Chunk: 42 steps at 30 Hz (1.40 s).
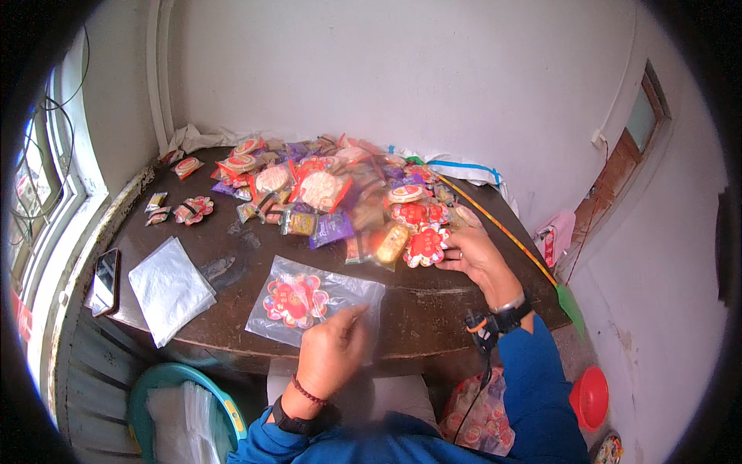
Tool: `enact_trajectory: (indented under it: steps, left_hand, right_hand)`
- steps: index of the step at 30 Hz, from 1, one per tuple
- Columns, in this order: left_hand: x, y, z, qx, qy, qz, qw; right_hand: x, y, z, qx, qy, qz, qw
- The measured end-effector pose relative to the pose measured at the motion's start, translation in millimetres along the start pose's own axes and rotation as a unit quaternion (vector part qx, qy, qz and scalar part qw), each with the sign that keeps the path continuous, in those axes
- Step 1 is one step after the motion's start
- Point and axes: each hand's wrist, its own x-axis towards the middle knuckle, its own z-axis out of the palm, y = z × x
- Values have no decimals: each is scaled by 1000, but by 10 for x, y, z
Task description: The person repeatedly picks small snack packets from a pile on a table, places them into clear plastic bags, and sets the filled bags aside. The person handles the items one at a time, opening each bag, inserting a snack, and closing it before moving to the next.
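Observation:
In front of me a clear plastic bag (348, 292) lies on the dark wooden table, with a red flower-shaped card (295, 300) inside. My left hand (333, 345) has its fingers curled at the bag's near right side and grips the film; its fingertips are partly hidden. Further right, my right hand (478, 258) holds the edge of another red flower-shaped card (426, 246) between thumb and fingers. That card is at the near right edge of a heap of wrapped snacks (323, 190). Beside it is a yellowish wrapped cake (393, 243).
Flat plastic bags (171, 290) and a phone (106, 282) lie at left. A flyswatter (498, 226) crosses the table's right side. Below are a teal basin (191, 374) holding plastic bags, a filled bag of packets (478, 414) and a red bowl (589, 398).

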Motion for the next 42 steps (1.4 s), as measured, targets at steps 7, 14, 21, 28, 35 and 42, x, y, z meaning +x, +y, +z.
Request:
enact_trajectory:
  steps: [7, 14, 21, 28, 35, 42]
  left_hand:
    - [-10, -28, 7, -1, 22, 16, 1000]
    - [11, 36, -18, -24, 15, -25, 999]
    - [20, 61, -21, -35, 9, -41, 999]
    - [11, 63, -12, -32, 36, -3, 999]
    - [-29, 76, 8, -128, 71, -51, 988]
    - [-53, 19, 11, -182, 80, -63, 978]
  right_hand:
    - [-657, 384, -56, 96, -42, -50, 993]
    - [-1067, 812, 267, 166, -67, -43, 983]
    - [-1173, 854, 573, 117, -37, -77, 989]
    - [-1196, 846, 705, 50, 19, -140, 989]
    - [-1162, 719, 659, 70, 143, -266, 951]
    - [-1085, 911, 944, -138, 126, -366, 911]
